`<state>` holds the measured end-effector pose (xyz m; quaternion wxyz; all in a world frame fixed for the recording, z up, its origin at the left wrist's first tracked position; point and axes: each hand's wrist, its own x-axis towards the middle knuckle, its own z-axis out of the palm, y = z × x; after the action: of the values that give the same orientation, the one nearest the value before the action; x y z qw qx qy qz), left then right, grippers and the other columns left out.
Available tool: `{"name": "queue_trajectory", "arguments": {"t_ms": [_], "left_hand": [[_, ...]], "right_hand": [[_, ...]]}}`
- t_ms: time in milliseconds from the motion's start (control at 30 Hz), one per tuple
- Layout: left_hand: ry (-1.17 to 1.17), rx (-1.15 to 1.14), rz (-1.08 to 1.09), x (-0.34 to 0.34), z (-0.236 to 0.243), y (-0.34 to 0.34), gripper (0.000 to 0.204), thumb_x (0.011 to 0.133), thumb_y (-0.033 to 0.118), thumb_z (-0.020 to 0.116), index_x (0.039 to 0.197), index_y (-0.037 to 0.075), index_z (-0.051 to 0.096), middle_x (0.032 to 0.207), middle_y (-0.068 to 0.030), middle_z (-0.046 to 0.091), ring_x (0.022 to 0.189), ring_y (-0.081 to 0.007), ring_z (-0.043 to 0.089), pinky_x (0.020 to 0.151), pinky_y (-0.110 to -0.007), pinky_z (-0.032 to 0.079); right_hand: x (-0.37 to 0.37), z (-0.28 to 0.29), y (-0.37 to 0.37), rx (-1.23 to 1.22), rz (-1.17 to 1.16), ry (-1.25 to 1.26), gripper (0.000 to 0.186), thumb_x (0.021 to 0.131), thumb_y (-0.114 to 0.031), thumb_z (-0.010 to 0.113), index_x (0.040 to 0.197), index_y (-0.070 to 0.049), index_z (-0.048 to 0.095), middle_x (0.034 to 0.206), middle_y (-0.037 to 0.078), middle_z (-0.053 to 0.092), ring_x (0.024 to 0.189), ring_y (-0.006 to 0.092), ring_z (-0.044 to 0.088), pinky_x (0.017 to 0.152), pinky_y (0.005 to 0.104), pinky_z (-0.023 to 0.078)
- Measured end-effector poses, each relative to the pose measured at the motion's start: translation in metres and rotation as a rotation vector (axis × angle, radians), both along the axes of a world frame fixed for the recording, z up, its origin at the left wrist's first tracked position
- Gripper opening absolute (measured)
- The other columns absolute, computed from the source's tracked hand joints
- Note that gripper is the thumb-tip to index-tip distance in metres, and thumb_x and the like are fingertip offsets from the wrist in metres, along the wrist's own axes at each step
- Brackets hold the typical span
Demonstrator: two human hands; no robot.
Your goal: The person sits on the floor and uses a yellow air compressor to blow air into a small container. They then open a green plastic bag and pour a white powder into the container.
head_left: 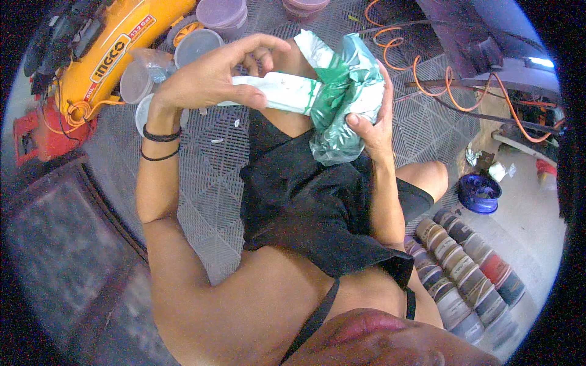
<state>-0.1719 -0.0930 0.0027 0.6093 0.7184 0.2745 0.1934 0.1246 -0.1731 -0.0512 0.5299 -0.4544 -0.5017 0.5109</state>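
Observation:
My right hand (375, 125) is closed round a crumpled plastic bag (346, 100), green and white and partly see-through, held above my lap. Its thumb presses on the near side of the bundle. From the bundle a flat, folded white strip (284, 91) of plastic stretches leftward. My left hand (223, 73) has that strip's far end between thumb and palm, the thumb lying along it. The index finger reaches out above the strip and the other fingers curl. Whether anything is wrapped inside the bag cannot be seen.
A yellow air compressor tank (116, 52) stands at the far left, near several lidded plastic tubs (198, 49). An orange coiled hose (448, 79) hangs at the right. Below it are a blue bowl-like container (479, 194) and rows of paint pots (458, 259). Grey grid matting (210, 177) covers the floor.

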Motion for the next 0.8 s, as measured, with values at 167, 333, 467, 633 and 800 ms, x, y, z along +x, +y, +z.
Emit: {"name": "queue_trajectory", "arguments": {"t_ms": [167, 333, 467, 633, 800], "left_hand": [[-0.131, 0.197, 0.194, -0.011, 0.025, 0.022, 0.069, 0.087, 0.046, 0.064, 0.136, 0.001, 0.046, 0.132, -0.0109, 0.052, 0.124, -0.0224, 0.047, 0.105, -0.036, 0.035], [0.098, 0.676, 0.026, 0.053, 0.022, 0.03, 0.035, 0.096, 0.027, 0.055, 0.121, 0.004, 0.058, 0.119, -0.0086, 0.061, 0.112, -0.022, 0.058, 0.097, -0.034, 0.043], [0.141, 0.597, -0.094, 0.069, 0.016, 0.033, 0.026, 0.095, 0.028, 0.058, 0.101, 0.003, 0.063, 0.089, -0.0052, 0.066, 0.081, -0.0156, 0.062, 0.073, -0.032, 0.049], [0.131, 0.392, -0.011, 0.057, 0.02, 0.022, 0.027, 0.097, 0.03, 0.057, 0.093, 0.003, 0.06, 0.077, 0.0002, 0.058, 0.071, -0.0093, 0.052, 0.063, -0.029, 0.044], [0.079, 0.27, 0.01, 0.066, 0.008, 0.019, 0.031, 0.095, 0.032, 0.058, 0.094, 0.002, 0.063, 0.076, -0.0057, 0.061, 0.074, -0.0123, 0.058, 0.067, -0.031, 0.047]], "right_hand": [[0.003, -0.002, 0.0, 0.046, -0.006, -0.025, 0.106, 0.064, -0.032, 0.083, 0.148, -0.004, 0.024, 0.138, 0.016, 0.042, 0.129, 0.0281, 0.041, 0.11, 0.0407, 0.03], [0.003, -0.002, -0.001, 0.06, -0.001, -0.066, 0.106, 0.065, -0.035, 0.083, 0.147, -0.003, 0.025, 0.138, 0.017, 0.04, 0.13, 0.0283, 0.04, 0.111, 0.0413, 0.029], [0.001, -0.003, -0.002, 0.043, -0.009, 0.011, 0.105, 0.065, -0.035, 0.082, 0.147, -0.002, 0.025, 0.139, 0.017, 0.04, 0.13, 0.0288, 0.039, 0.111, 0.0414, 0.028], [0.005, -0.013, -0.003, 0.029, -0.038, 0.078, 0.103, 0.066, -0.033, 0.081, 0.147, -0.002, 0.025, 0.138, 0.017, 0.041, 0.13, 0.0291, 0.039, 0.111, 0.0415, 0.028], [-0.002, -0.005, -0.005, 0.007, -0.037, 0.097, 0.105, 0.065, -0.035, 0.08, 0.147, -0.002, 0.025, 0.139, 0.017, 0.039, 0.13, 0.0296, 0.039, 0.111, 0.0418, 0.028]]}}
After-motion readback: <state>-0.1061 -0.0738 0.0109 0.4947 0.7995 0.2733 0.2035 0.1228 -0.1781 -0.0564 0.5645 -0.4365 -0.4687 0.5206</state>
